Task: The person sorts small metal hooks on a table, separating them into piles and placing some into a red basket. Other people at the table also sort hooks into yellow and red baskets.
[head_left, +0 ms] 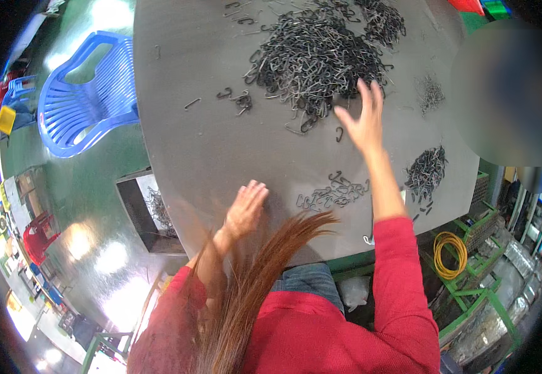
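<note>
A large heap of dark metal hooks [308, 53] is piled on the grey table [209, 146]. My right hand [366, 124] reaches to the heap's near right edge, thumb and fingers apart, with nothing seen between them. Close below its thumb lies a single hook [339, 134]. My left hand [246, 209] is low over the table near its front left, back upward and fingers stretched out; whether it touches the top cannot be made out. Between my arms lies a loose spread of hooks [333, 193]. A small cluster of hooks [242, 100] sits left of the heap.
Smaller piles include a dark one [427, 171] at the right and a fine one [432, 93] behind it. A blue plastic chair [90, 93] stands beyond the left edge, above a metal bin [143, 218]. A yellow coiled hose [450, 255] hangs at lower right.
</note>
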The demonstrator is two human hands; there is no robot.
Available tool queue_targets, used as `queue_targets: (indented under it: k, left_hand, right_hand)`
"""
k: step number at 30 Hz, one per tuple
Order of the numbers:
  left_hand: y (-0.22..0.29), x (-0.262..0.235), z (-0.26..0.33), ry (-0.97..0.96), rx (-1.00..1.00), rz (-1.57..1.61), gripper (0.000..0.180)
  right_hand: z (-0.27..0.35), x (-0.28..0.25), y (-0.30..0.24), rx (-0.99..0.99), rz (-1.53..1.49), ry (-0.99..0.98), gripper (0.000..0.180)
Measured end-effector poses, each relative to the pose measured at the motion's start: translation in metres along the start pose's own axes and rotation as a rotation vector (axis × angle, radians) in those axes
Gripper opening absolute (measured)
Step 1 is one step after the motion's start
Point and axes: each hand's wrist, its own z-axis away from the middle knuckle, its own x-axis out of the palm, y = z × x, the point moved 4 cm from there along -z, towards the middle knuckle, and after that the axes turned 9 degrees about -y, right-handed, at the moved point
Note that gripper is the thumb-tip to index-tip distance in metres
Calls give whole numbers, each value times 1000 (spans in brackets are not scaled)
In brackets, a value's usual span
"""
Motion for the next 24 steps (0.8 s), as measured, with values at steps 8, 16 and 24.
queue_targets:
  k: [8, 16, 24]
  left_hand:
    - [-73, -105, 6, 407, -259, -95, 57]
    - [-65, -123, -46, 500, -240, 1, 55]
    - [-54, -133, -77, 523, -220, 71, 56]
  right_hand:
    - [-79, 52, -80, 274, 210, -332, 98]
    - [-57, 49, -110, 115, -234, 22, 38]
    - [-43, -59, -171, 183, -903, -220, 37]
